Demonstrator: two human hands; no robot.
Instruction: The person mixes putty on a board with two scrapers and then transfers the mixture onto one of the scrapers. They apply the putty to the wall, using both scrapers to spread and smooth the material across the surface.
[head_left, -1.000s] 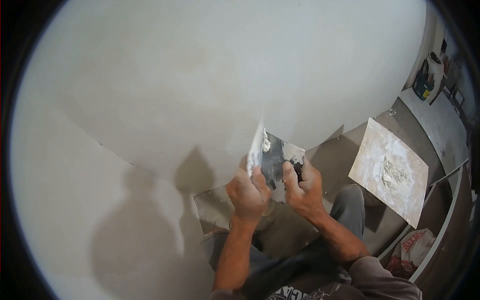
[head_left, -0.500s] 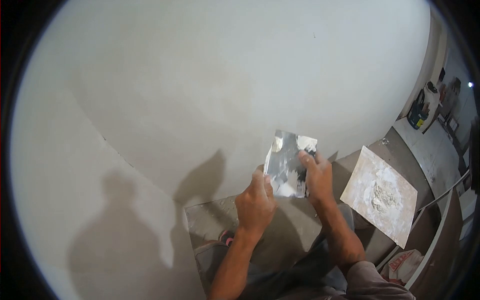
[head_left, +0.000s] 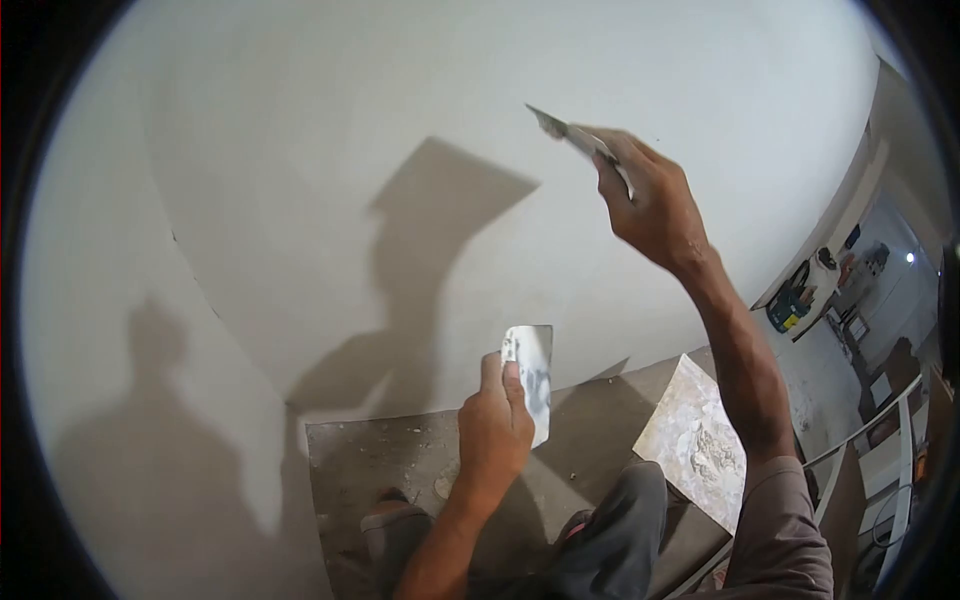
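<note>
My right hand (head_left: 660, 205) is raised close in front of the pale wall (head_left: 300, 100), its fingers wrapped around a flat putty knife (head_left: 572, 137). Whitish putty clings to that blade near its far edge, and the knife is seen almost edge-on. Lower down, my left hand (head_left: 492, 432) grips a second putty knife (head_left: 538, 385), its broad metal blade upright and smeared with white. Down to the right lies a square board (head_left: 662, 425) bearing a heap of putty (head_left: 715, 450), partly hidden behind my right forearm.
Dusty grey flooring (head_left: 380, 450) with pale specks lies under my legs, meeting the wall's base. At right runs a pale metal rail (head_left: 900, 425). A dark container with a yellow label (head_left: 788, 308) stands farther back. Shadows fall across the wall.
My hands have moved apart: the right has risen to the upper wall with its putty knife, while the left stays low with the other. The view has shifted slightly right.
</note>
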